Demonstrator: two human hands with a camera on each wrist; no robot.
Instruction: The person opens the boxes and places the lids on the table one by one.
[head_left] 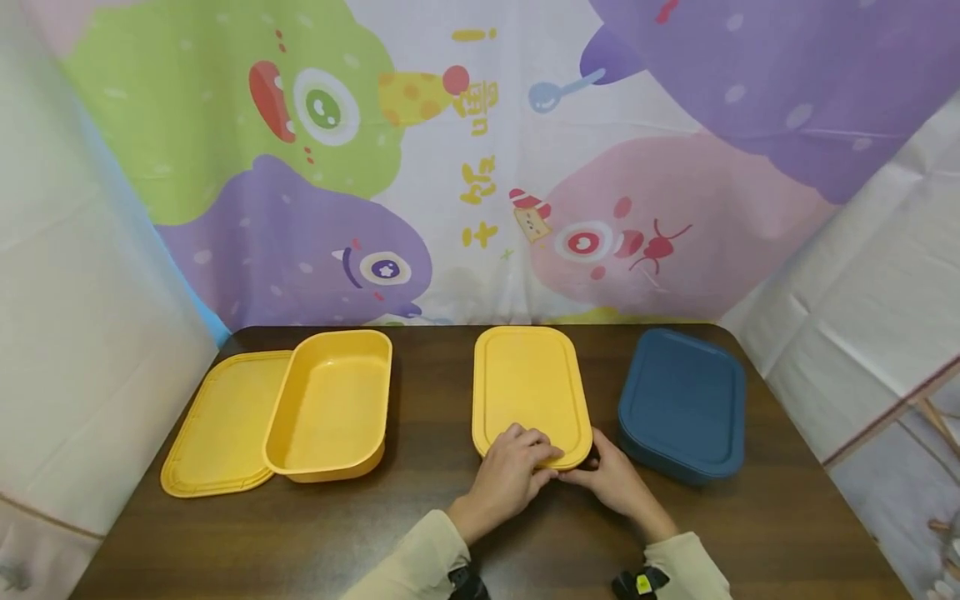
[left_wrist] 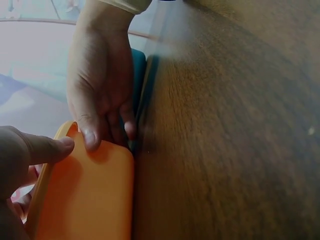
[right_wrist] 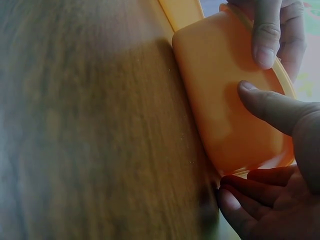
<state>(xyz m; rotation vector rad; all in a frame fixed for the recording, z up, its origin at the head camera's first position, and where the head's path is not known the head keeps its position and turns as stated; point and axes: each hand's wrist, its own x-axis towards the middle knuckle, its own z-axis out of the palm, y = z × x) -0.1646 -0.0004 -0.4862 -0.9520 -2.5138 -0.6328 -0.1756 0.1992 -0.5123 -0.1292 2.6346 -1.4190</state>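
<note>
A lidded yellow food container stands on the table's middle, its yellow lid [head_left: 527, 375] seated on top. My left hand [head_left: 510, 471] rests its fingers on the lid's near end, with the thumb under the rim at the front, pinching the edge. Around the near right corner, my right hand [head_left: 617, 479] holds the container's body [right_wrist: 215, 90]; its thumb lies against the front wall and its fingers reach along the right side. In the left wrist view both thumbs sit close to the lid rim [left_wrist: 45, 187].
To the left, an open yellow container [head_left: 330, 400] partly overlaps a loose yellow lid [head_left: 225, 425]. A dark blue lidded container [head_left: 682, 404] stands just right of my right hand. Behind the brown table [head_left: 442, 517] hangs a cartoon-printed cloth [head_left: 480, 292].
</note>
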